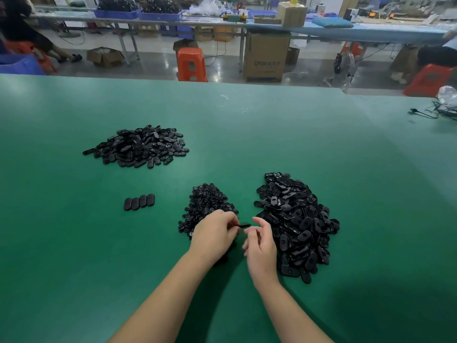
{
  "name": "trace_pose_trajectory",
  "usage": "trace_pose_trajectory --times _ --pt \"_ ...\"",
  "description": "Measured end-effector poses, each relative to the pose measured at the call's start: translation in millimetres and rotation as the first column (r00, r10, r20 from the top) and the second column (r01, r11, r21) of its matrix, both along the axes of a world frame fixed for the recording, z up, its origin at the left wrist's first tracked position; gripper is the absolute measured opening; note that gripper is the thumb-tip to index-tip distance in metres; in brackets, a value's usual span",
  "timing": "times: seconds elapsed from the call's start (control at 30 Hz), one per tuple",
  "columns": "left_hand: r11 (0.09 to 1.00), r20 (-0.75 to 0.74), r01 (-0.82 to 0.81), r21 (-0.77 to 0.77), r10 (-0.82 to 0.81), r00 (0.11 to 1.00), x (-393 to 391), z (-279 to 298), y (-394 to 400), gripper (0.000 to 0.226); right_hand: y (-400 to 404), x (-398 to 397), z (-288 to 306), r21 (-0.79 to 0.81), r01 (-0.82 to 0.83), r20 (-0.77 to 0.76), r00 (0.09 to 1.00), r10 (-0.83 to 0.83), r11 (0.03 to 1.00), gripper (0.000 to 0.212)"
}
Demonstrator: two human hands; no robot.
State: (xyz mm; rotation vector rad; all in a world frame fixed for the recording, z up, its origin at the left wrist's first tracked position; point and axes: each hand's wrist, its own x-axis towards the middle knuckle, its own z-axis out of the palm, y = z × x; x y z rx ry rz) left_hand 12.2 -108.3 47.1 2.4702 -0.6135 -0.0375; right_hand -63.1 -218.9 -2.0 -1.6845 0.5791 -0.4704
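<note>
Fingers of the left hand (pixel 215 235) pinch a black oval part (pixel 244 226) at lower centre of the frame, between the small-piece pile (pixel 207 203) and the shell pile (pixel 296 224). The right hand (pixel 262 248) curls just beside it, its hold unclear. Keeping the part level should aid a square fit.

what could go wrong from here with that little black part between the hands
1. The left hand seems to pinch the black part by one end, so that thin grip could slip and drop it into the pile of small parts, where it would be hard to find.
2. The right hand works close beside the pile of oval shells; a careless move might knock shells into the smaller pile.
</note>
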Motion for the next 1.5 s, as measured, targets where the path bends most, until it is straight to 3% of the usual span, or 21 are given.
trace_pose_trajectory --times 0.13,0.27,0.37,0.47,0.63,0.73,0.83,0.93,1.1,1.5 --pt "0.944 -0.07 -0.29 -0.157 0.282 0.957 22 -7 48 0.008 0 -2 -1 0.0 -0.04 -0.009 0.999 0.04 0.999 0.017" --pt "0.77 -0.086 -0.606 -0.202 0.602 0.794 50 -18 128 0.013 0 -3 0 -0.002 -0.06 -0.025 0.998 0.06 0.998 0.016" --pt "0.612 -0.076 -0.775 -0.158 0.775 0.627 66 -26 183 0.018 0 -2 1 -0.005 -0.069 -0.038 0.997 0.069 0.998 0.014" --pt "0.548 -0.075 -0.835 -0.043 0.832 0.55 78 -31 211 0.02 1 -2 1 -0.021 -0.077 -0.047 0.996 0.076 0.997 0.012" --pt "0.571 -0.058 -0.82 0.04 0.821 0.568 93 -31 215 0.024 1 -2 2 -0.034 -0.075 -0.061 0.995 0.073 0.997 0.011" --pt "0.563 -0.01 -0.827 0.017 0.827 0.563 92 -33 211 0.029 2 -2 2 -0.044 -0.071 -0.066 0.996 0.068 0.997 0.012" --pt "0.621 0.078 -0.779 -0.086 0.784 0.616 84 -38 206 0.021 2 -2 2 -0.064 -0.068 -0.076 0.995 0.063 0.996 0.011" --pt "0.683 0.14 -0.729 -0.054 0.728 0.672 77 -43 204 0.021 2 -2 1 -0.074 -0.065 -0.076 0.995 0.06 0.995 0.01" --pt "0.704 0.137 -0.71 0.01 0.703 0.698 77 -40 200 0.026 2 -2 2 -0.073 -0.07 -0.079 0.995 0.064 0.995 0.01" --pt "0.729 0.085 -0.666 -0.162 0.682 0.726 81 -35 174 0.027 4 -2 4 -0.084 -0.091 -0.087 0.993 0.083 0.992 0.012"
